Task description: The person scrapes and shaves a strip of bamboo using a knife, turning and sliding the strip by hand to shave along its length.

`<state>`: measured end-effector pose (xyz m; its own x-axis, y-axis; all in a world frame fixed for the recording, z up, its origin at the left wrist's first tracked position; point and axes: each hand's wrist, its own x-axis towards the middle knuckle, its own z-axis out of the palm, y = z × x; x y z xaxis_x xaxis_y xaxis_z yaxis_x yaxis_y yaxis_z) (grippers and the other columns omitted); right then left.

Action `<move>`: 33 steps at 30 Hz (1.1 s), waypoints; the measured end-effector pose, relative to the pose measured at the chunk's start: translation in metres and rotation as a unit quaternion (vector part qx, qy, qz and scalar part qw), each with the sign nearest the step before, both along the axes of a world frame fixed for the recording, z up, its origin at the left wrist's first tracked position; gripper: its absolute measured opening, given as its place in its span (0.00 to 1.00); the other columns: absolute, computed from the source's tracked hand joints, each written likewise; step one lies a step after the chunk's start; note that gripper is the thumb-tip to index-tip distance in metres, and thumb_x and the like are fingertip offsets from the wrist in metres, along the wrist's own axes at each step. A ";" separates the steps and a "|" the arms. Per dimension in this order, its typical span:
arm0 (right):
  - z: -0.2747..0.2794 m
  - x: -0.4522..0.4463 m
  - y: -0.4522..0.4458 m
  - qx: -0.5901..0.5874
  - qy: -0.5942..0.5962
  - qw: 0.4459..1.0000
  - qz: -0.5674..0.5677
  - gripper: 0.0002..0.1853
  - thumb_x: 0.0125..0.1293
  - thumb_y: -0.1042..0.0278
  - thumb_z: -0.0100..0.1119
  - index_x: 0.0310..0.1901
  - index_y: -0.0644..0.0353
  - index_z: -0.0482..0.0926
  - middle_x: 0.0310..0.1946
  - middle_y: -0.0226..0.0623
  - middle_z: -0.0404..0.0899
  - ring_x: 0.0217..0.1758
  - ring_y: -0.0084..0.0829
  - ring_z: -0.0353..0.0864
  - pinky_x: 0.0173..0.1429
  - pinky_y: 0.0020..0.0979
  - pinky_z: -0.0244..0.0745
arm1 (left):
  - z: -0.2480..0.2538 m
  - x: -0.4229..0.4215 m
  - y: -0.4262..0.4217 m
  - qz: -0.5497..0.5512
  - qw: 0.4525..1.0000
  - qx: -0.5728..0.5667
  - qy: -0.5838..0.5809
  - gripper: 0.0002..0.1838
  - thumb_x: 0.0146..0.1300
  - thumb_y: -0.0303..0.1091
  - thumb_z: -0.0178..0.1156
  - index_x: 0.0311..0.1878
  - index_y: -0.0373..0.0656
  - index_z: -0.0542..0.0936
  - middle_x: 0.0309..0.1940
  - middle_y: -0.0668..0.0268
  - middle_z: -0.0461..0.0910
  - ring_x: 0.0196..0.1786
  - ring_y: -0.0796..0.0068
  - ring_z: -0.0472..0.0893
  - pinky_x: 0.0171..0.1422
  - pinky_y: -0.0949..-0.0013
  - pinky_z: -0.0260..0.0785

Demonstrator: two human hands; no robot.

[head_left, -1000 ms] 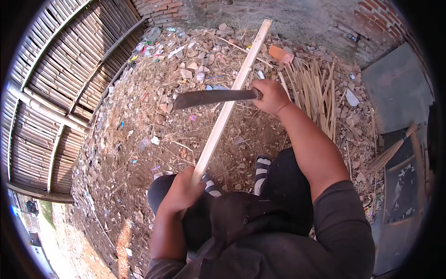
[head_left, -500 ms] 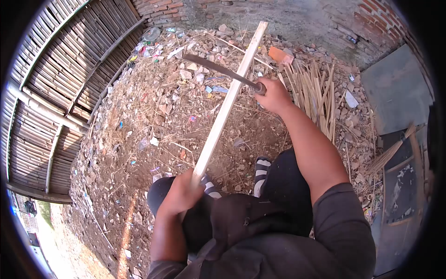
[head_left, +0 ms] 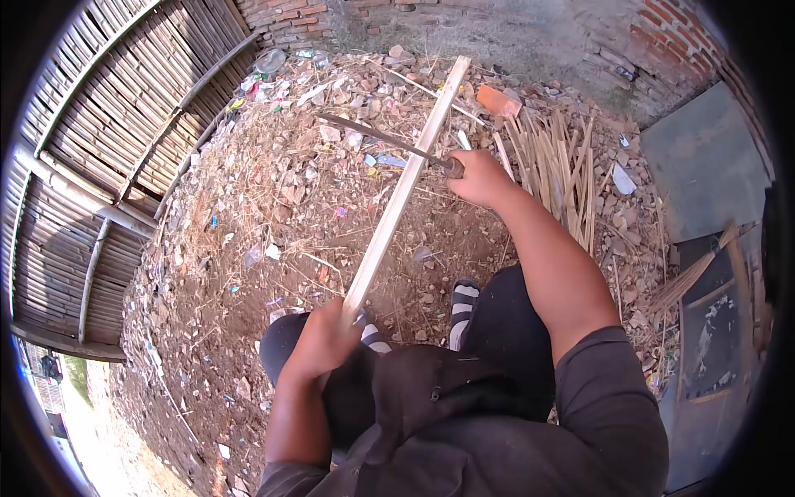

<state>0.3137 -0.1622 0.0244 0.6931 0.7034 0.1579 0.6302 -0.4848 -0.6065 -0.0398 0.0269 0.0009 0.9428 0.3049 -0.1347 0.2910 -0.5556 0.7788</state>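
Note:
My left hand (head_left: 323,341) is closed around the lower end of a long pale wooden strip (head_left: 393,211), which slants up and away to the right. In my right hand (head_left: 480,178) is the handle of a machete (head_left: 377,136) with a long dark blade pointing left. The blade crosses the strip in its upper half; whether it touches or bites into the wood I cannot tell. Beyond my right hand a pile of split wooden strips (head_left: 555,170) lies on the ground.
Stones and litter cover the dirt ground (head_left: 248,290). A bamboo fence (head_left: 99,149) stands at left, a brick wall (head_left: 497,41) at the back. An orange brick piece (head_left: 498,101) lies near the pile. Grey panels (head_left: 708,166) and a stick broom (head_left: 691,277) are at right.
My right hand and the machete have moved down the strip, toward me and slightly left. The strip's far end has dropped a little toward me. My left hand keeps its hold.

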 end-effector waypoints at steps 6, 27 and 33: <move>0.007 -0.018 -0.001 -0.060 -0.135 0.984 0.096 0.12 0.54 0.66 0.66 0.40 0.59 0.84 0.32 0.50 0.84 0.39 0.53 0.85 0.45 0.48 0.79 | 0.008 0.005 -0.002 -0.004 1.000 0.024 -0.006 0.15 0.62 0.35 0.68 0.43 0.34 0.77 0.31 0.46 0.82 0.37 0.44 0.84 0.42 0.51 0.75; 0.000 0.000 -0.002 0.025 -0.096 0.994 0.035 0.14 0.55 0.67 0.69 0.43 0.61 0.84 0.27 0.46 0.83 0.32 0.48 0.85 0.40 0.44 0.76 | 0.019 0.003 -0.006 -0.003 1.000 -0.003 0.001 0.14 0.60 0.34 0.67 0.42 0.35 0.75 0.32 0.44 0.80 0.39 0.38 0.83 0.43 0.49 0.74; -0.017 0.018 -0.012 -0.023 -0.058 0.997 -0.049 0.14 0.54 0.67 0.68 0.43 0.58 0.84 0.28 0.50 0.82 0.34 0.53 0.84 0.41 0.44 0.78 | 0.011 0.003 -0.006 -0.015 0.997 0.073 0.009 0.13 0.62 0.33 0.66 0.43 0.35 0.76 0.31 0.49 0.79 0.37 0.49 0.79 0.43 0.53 0.72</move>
